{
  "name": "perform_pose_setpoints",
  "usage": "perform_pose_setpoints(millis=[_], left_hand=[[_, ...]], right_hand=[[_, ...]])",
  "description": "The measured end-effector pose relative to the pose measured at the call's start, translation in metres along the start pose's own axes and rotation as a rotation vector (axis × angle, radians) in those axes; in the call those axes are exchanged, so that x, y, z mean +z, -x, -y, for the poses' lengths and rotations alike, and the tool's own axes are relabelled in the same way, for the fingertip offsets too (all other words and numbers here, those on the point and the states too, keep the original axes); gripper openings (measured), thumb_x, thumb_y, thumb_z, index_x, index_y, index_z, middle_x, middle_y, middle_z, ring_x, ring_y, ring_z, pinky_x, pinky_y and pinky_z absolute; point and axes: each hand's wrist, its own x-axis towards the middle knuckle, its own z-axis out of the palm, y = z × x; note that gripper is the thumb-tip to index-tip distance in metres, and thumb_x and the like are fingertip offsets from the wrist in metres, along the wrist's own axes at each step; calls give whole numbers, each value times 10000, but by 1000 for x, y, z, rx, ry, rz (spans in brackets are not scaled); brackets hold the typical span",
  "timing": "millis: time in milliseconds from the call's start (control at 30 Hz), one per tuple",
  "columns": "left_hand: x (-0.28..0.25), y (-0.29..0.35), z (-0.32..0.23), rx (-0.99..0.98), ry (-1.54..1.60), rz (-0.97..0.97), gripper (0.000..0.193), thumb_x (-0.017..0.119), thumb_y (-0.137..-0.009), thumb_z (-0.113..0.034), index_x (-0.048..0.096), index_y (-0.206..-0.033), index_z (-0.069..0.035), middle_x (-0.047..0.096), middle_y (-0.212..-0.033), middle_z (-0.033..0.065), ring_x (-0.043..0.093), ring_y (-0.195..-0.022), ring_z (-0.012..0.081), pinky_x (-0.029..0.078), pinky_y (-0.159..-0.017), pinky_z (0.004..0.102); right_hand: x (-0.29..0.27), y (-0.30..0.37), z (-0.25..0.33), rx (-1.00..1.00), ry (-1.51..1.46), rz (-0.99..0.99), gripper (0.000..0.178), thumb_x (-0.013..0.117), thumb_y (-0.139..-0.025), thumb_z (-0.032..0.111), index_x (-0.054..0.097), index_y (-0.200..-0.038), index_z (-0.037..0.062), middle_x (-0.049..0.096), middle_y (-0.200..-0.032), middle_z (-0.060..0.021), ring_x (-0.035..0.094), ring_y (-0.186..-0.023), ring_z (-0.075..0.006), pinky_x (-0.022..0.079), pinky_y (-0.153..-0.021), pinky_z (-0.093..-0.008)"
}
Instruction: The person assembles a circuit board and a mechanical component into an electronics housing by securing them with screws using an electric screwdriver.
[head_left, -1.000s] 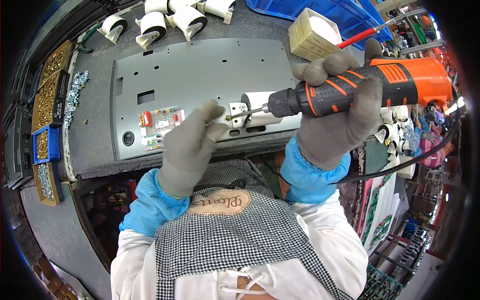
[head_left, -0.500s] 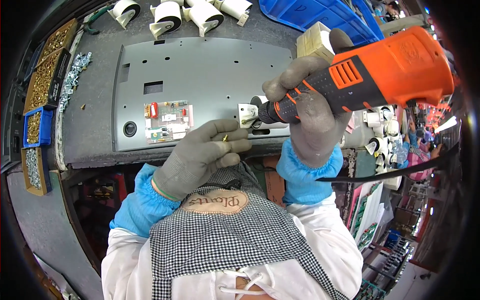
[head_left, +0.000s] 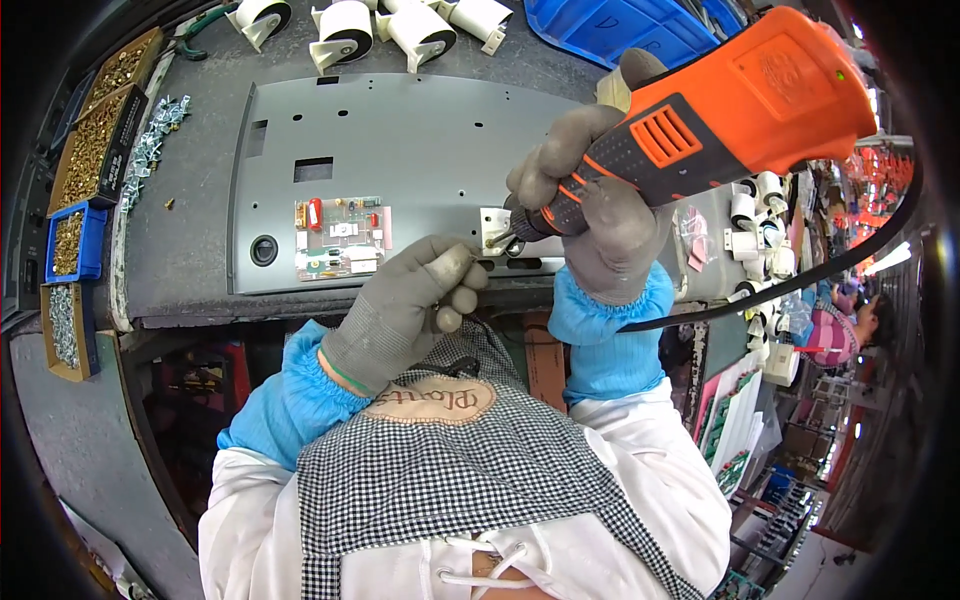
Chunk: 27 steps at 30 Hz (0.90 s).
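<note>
My right hand (head_left: 620, 235) grips an orange and black power screwdriver (head_left: 770, 75), held tilted with its bit end over a white metal bracket (head_left: 491, 221). The bracket lies near the front edge of a grey metal panel (head_left: 400, 145). My left hand (head_left: 395, 305), gloved in grey like the right, is closed beside the bracket, thumb and forefinger pinched and the other fingers curled. A small brass screw showed in these fingers a moment before; now it is mostly hidden. On the panel lies a circuit board (head_left: 338, 235) with red and white parts.
White casters (head_left: 343, 38) stand behind the panel; a blue crate (head_left: 620, 35) is at the back right. Boxes of brass screws (head_left: 95, 145), a blue bin (head_left: 75, 240) and loose metal clips (head_left: 150, 145) line the left. The screwdriver's black cable (head_left: 780, 288) curves off right.
My left fingers have curled from spread to a pinch near the bracket, and the brass screw has gone from clear view. The screwdriver has shifted slightly left and up in the picture.
</note>
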Motion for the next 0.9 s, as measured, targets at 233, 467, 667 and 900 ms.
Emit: perform_pose_setpoints(millis=[233,467,667,900], left_hand=[[7,3,10,84,51,13,455,505,-1064,-271,451,-1402,28,535,-1019,27,457,-755,61,417,-607,147],[8,5,14,81,132,-63,437,447,-1076,-199,402,-1432,51,549,-1078,48,523,-833,75,478,-633,162],[9,-3,9,48,117,-30,404,450,-1079,-207,432,-1399,41,558,-1038,42,521,-824,62,469,-625,155],[7,-7,9,33,207,-19,363,505,-1066,-332,531,-1237,-12,553,-935,-6,471,-713,34,422,-565,141]], right_hand=[[13,12,4,-37,131,-164,292,711,-735,-29,632,-1015,-3,649,-743,-35,608,-632,-112,504,-590,-261],[9,4,16,33,86,-133,169,732,-737,-9,621,-855,41,642,-710,-20,600,-621,-104,489,-567,-247],[3,1,9,11,122,-155,241,755,-738,-4,611,-926,39,653,-731,-22,612,-619,-96,493,-547,-246],[-11,7,20,142,204,56,459,686,-881,227,539,-1232,-29,660,-875,-108,639,-655,-189,554,-609,-367]])
